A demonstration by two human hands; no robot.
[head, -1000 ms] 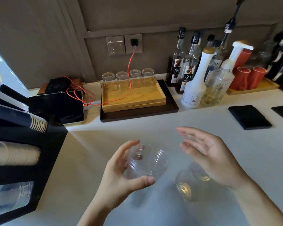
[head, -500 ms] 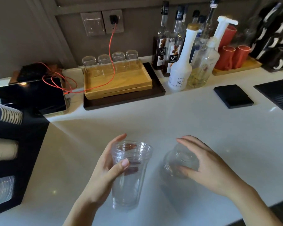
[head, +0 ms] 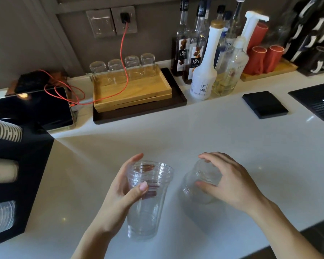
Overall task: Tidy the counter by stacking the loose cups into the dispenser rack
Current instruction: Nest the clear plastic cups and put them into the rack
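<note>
A clear plastic cup stack [head: 148, 200] stands upright on the white counter, and my left hand [head: 120, 195] grips it near the rim with thumb in front and fingers behind. To its right a second clear plastic cup [head: 200, 182] sits upside down on the counter; my right hand [head: 230, 182] closes over its base from above and the right. The black dispenser rack [head: 22, 184] stands at the left edge, holding horizontal stacks of striped paper cups, plain paper cups and clear cups [head: 1, 217].
White counter [head: 213, 139]. At the back: a wooden tray [head: 131, 90] with upturned glasses, a red cable, a black tablet [head: 36, 107], syrup bottles [head: 204, 58], red cups [head: 264, 57]. A black square pad [head: 265, 104] lies right of centre.
My left hand turned its cup upright and set it on the counter. My right hand came down onto the upside-down cup and closed on it. The view tilted downward.
</note>
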